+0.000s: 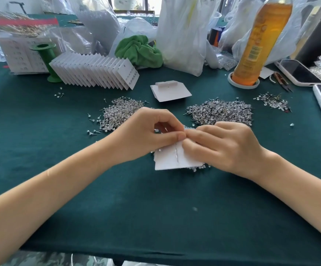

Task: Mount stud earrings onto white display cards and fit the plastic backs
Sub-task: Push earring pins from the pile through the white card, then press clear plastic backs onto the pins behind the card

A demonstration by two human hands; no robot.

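While both hands pinch a white display card [172,159] above the desk [155,208], the left hand [144,135] meets the right hand [223,146] fingertip to fingertip. Orange bottle [259,45] label print: illegible.

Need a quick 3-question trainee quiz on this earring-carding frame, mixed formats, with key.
1. True or false: the left hand and right hand both pinch at the white display card held over the green tablecloth.
2. Multiple choice: the fanned row of finished cards leans against A) the orange bottle B) the green spool C) the phone.
3. Fill in: two big heaps of loose ____ lie beyond the hands, the left heap and the right heap.

Key: 1 true; 2 B; 3 stud earrings.
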